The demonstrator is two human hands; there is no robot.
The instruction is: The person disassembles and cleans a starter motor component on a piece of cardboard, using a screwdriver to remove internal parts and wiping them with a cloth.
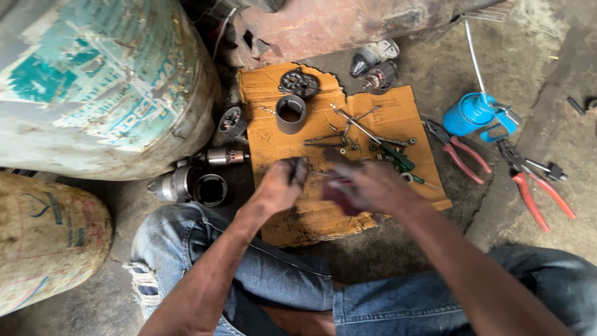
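Two bare forearms are extended forward over blue-jeaned knees, above a torn brown cardboard sheet (323, 218) laid on the concrete floor. The right hand (367, 186) is seen curled around a dark red rag (341, 198), motion-blurred. The left hand (283, 183) is closed on a small dark part (303, 168); its shape cannot be told.

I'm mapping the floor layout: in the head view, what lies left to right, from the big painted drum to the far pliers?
Painted drum → motor housing → metal ring → green-handled screwdriver → red-handled pliers → blue oil can → larger orange-handled pliers.
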